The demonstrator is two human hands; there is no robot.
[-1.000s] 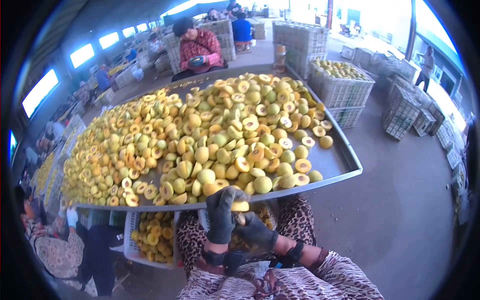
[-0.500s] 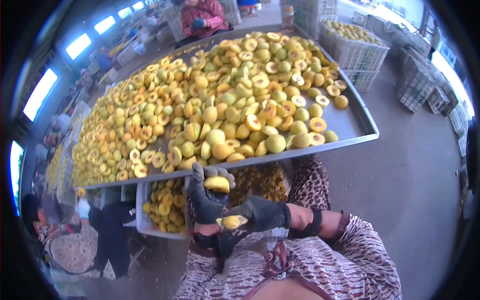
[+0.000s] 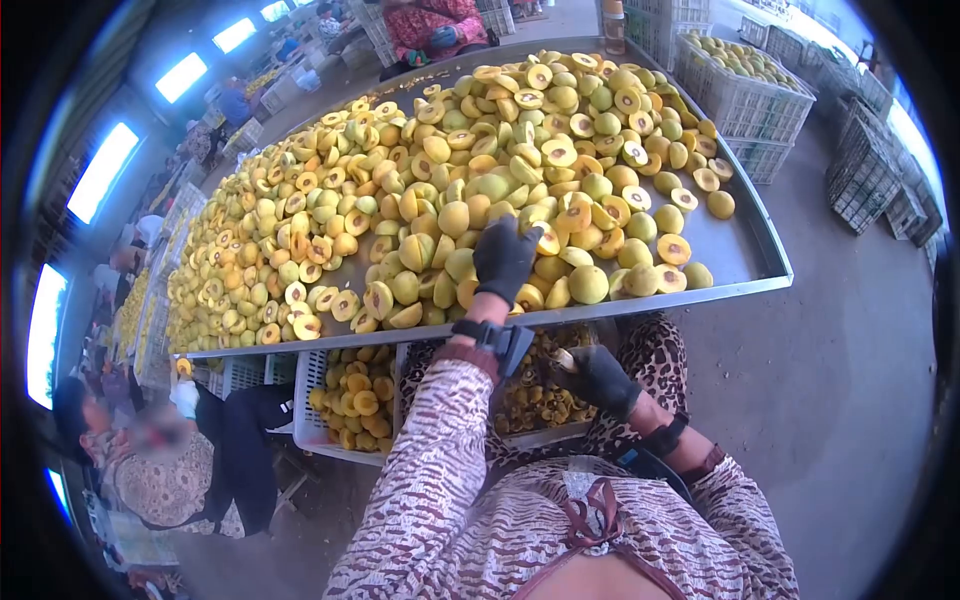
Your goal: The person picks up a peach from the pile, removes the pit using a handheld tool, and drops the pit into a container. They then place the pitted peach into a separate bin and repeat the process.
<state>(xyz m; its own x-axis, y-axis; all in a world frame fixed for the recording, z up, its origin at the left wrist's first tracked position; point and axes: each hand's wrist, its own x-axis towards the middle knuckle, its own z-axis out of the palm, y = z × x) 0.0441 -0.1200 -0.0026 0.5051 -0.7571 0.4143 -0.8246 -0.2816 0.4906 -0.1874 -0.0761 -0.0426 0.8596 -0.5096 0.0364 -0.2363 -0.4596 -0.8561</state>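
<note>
My left hand (image 3: 505, 262), in a dark glove, reaches over the tray's front rim onto a heap of halved yellow peaches (image 3: 420, 255). Its fingers are stretched out among the fruit; their tips are partly covered. Lower and to the right, my right hand (image 3: 600, 382), also gloved, is closed round a small tool with a pale end (image 3: 566, 359); the rest of the tool is hidden. That hand is above a bin of brownish-yellow peach scraps (image 3: 535, 405). Many halves in the metal tray (image 3: 735, 268) show dark red centres.
A white crate (image 3: 312, 425) of peach halves stands under the tray's front edge. Another person (image 3: 170, 470) sits at left, and one (image 3: 435, 30) sits beyond the tray. Stacked crates (image 3: 755, 105) with fruit stand at the right rear. A bottle (image 3: 613, 25) stands at the far corner.
My left hand has moved from near my lap up onto the heap, and the peach half it held is no longer in view there. My right hand has shifted right and up, over the scrap bin.
</note>
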